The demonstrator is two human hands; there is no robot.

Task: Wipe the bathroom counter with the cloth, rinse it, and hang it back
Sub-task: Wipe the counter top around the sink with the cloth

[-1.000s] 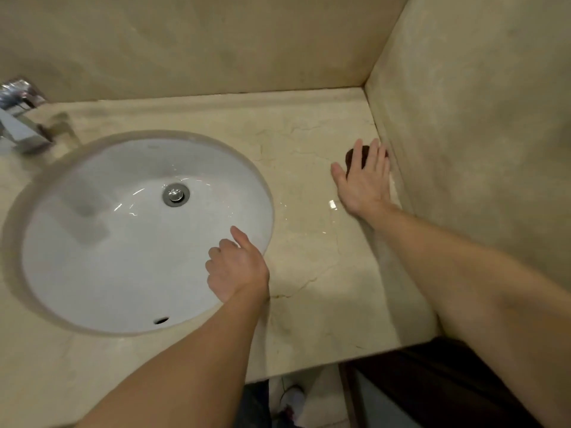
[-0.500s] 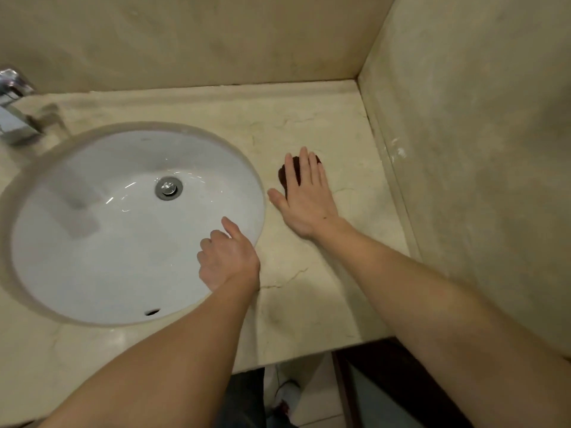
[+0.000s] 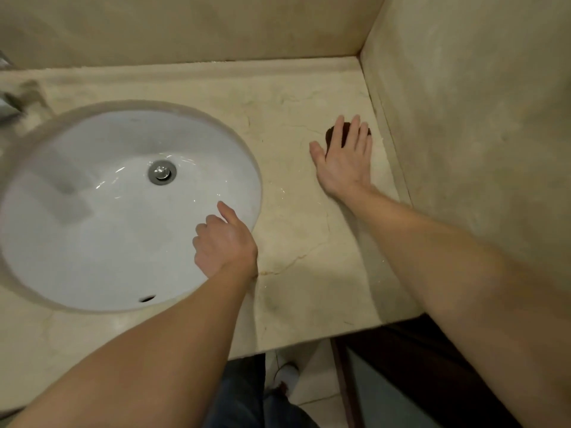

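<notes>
On a beige marble surface (image 3: 296,230) beside a white sink (image 3: 92,211), a person's right hand (image 3: 346,162) lies flat, palm down, fingers spread and extended over a dark cloth (image 3: 332,135) near the right wall (image 3: 463,118). Only the cloth's edges show past the fingertips; it appears pressed under the hand rather than pinched. Left hand (image 3: 224,242) rests at the sink's right rim, fingers loosely curled, thumb pointing toward the drain (image 3: 162,172), holding nothing. Water glints in the bowl and on the stone between sink and right hand. A faucet (image 3: 7,103) sits blurred at far left.
</notes>
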